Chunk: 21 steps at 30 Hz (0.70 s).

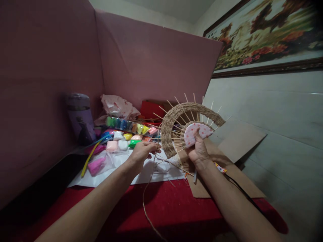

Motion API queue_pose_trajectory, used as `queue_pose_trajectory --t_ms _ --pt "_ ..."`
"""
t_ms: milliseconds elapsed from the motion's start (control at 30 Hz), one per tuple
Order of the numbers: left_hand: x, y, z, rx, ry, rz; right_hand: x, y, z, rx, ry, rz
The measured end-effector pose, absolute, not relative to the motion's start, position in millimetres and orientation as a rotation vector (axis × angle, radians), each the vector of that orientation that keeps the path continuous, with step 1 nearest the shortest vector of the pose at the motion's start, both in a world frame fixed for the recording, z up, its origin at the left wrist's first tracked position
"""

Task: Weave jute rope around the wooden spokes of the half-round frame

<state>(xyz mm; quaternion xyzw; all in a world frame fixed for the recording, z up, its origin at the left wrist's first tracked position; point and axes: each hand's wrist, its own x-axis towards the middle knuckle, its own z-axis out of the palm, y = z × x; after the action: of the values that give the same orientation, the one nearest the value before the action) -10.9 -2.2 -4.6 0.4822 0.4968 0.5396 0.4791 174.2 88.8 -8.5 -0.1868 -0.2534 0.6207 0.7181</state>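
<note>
A half-round woven fan [168,129] with thin wooden sticks radiating past its twine band is held up over the table. My right hand [199,151] grips it at the pink-dotted white cloth centre [194,132], thumb on the front and the other fingers hidden behind. Left of the fan, my left hand [146,149] pinches a length of brown twine [144,198] close to the lower left sticks. From there the loose twine hangs in a curve over the table's front edge.
Packets of coloured clay [117,146] lie on white paper [101,179] at the left. Behind them stands a purple tumbler [80,117] near pink panels [151,60]. Cardboard [242,178] covers the right side of the red tablecloth [161,208]; a framed picture [267,37] hangs above.
</note>
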Motion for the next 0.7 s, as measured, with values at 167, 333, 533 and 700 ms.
queue_pose_trajectory --t_ms 167,333,533,700 --pt "-11 -3 -6 1.047 1.236 1.243 168 87 -9 -0.482 -0.465 1.462" --pt "-14 2 -9 0.762 1.166 1.226 162 81 -17 -0.564 -0.644 1.548" --pt "-20 6 -9 0.695 1.236 1.222 182 85 -20 -1.165 -1.278 1.314" --pt "-20 5 -9 0.719 1.289 1.223 184 83 -17 -1.281 -1.571 0.494"
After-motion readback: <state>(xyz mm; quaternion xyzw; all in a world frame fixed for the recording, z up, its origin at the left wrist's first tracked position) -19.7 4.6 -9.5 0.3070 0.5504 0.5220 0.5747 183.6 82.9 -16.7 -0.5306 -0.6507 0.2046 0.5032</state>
